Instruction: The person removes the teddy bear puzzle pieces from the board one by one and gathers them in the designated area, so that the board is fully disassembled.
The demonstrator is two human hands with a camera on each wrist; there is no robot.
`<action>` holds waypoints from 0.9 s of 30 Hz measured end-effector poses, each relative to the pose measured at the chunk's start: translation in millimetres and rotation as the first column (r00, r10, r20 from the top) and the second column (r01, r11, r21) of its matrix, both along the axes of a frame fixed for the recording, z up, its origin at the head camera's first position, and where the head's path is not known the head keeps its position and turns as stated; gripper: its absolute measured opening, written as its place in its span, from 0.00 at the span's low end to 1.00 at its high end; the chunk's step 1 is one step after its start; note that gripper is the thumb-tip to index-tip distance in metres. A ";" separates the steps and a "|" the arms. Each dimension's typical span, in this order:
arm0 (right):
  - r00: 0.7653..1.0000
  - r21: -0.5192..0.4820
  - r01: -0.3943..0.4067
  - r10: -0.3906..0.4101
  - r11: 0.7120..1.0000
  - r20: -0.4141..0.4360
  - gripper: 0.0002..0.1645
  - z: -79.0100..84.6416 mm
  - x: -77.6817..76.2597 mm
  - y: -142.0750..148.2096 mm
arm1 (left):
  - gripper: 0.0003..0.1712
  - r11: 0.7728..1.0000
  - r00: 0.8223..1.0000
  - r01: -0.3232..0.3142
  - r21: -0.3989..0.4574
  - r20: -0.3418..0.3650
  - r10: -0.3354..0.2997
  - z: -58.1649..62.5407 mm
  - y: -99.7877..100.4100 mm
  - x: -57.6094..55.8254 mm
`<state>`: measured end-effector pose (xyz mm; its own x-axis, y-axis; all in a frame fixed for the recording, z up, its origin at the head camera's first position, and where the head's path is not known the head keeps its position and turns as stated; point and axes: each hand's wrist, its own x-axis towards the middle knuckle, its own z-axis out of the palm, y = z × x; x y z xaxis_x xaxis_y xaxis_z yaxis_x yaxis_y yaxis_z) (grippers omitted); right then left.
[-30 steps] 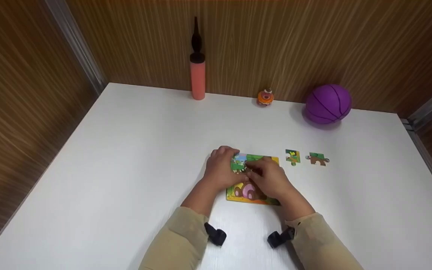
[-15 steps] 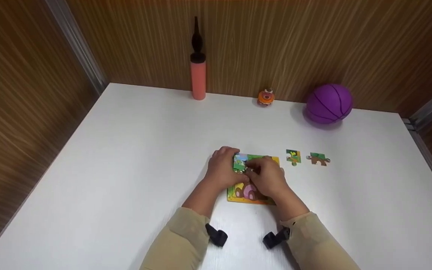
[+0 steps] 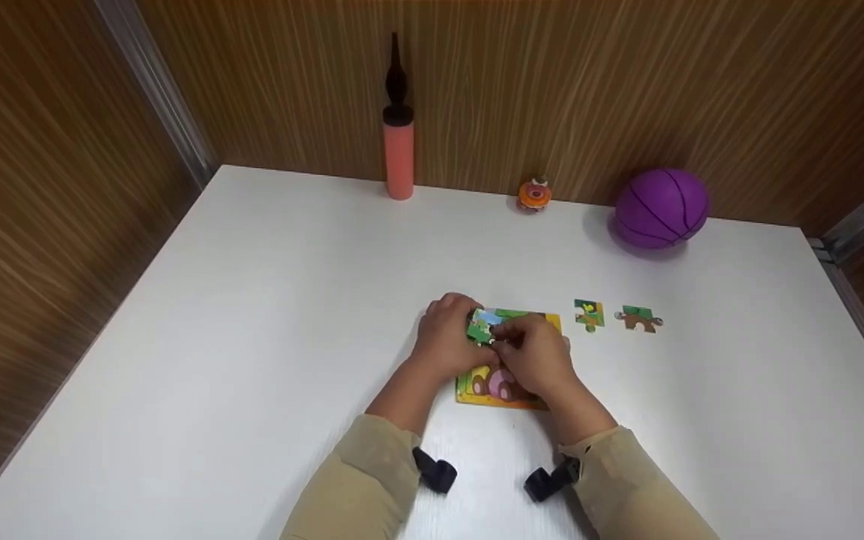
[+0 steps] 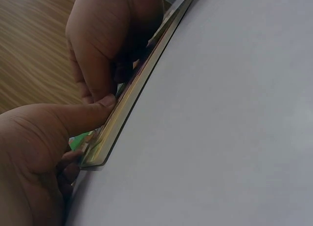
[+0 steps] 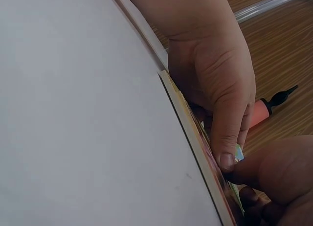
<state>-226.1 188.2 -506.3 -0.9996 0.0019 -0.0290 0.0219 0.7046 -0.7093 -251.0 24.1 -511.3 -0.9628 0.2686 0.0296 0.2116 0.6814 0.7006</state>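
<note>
A jigsaw puzzle board [image 3: 507, 315] with a yellow border and a bear picture lies flat on the table in the head view. My left hand [image 3: 441, 339] holds it along its left side, thumb reaching across the picture. My right hand [image 3: 541, 355] is over the board's right half, its thumb and index finger pinching a green and blue puzzle piece [image 3: 481, 330] by its right edge. That piece is slightly tilted above the board's upper left. In the left wrist view both thumbs meet near the board's edge [image 4: 142, 84]. Much of the middle is hidden beneath the hands.
Two loose puzzle pieces, one with a yellow spot [image 3: 589, 315] and one green and brown [image 3: 638, 319], lie right of the board. Along the back wall stand a pink hand pump [image 3: 400, 157], a small orange figurine [image 3: 535, 195] and a purple ball [image 3: 661, 208].
The green and blue piece has turned and tilted a little between the hands. My right hand has shifted slightly left; the left hand stays almost in place.
</note>
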 end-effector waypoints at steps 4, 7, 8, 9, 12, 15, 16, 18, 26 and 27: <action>1.000 0.017 -0.021 0.021 1.000 -0.016 0.09 -0.4 0.4 0.8 | 0.39 1.000 1.000 0.000 -0.010 -0.003 0.000 -0.1 -0.2 -0.3; 0.998 0.035 -0.043 0.044 0.998 -0.039 0.10 -1.1 0.8 1.3 | 0.40 1.000 1.000 0.004 -0.010 -0.004 -0.004 0.0 -1.0 -0.6; 0.998 0.040 -0.049 0.051 0.998 -0.047 0.10 -1.3 0.8 1.6 | 0.41 1.000 1.000 0.006 -0.007 -0.005 -0.006 0.1 -1.2 -0.6; 0.997 0.041 -0.055 0.057 0.998 -0.053 0.10 -1.4 0.8 1.8 | 0.42 1.000 1.000 0.008 -0.006 -0.005 -0.008 0.1 -1.5 -0.7; 0.995 0.031 -0.070 0.072 0.997 -0.070 0.11 -1.4 0.5 3.0 | 0.45 1.000 1.000 0.011 -0.007 -0.004 -0.011 0.1 -2.1 -1.2; 0.993 0.003 -0.085 0.085 0.996 -0.081 0.10 -0.9 -0.5 5.7 | 0.47 1.000 1.000 0.012 -0.002 0.004 -0.012 -0.1 -2.4 -1.6; 0.992 -0.011 -0.092 0.091 0.996 -0.085 0.10 -0.6 -1.0 7.1 | 0.47 1.000 1.000 0.012 0.000 0.007 -0.012 -0.1 -2.5 -1.7; 0.990 -0.044 -0.106 0.101 0.993 -0.095 0.10 -0.8 -2.5 11.3 | 0.48 1.000 1.000 0.011 0.004 0.014 -0.011 -0.7 -2.2 -1.8; 0.990 -0.146 -0.101 0.085 0.984 -0.117 0.11 -0.1 -10.3 38.1 | 0.47 0.999 0.999 0.001 0.050 0.049 -0.004 -1.0 -1.9 -0.3; 0.989 -0.155 -0.097 0.079 0.983 -0.121 0.12 0.3 -11.1 41.6 | 0.47 0.999 0.999 0.001 0.052 0.052 -0.004 -0.8 -2.1 -0.3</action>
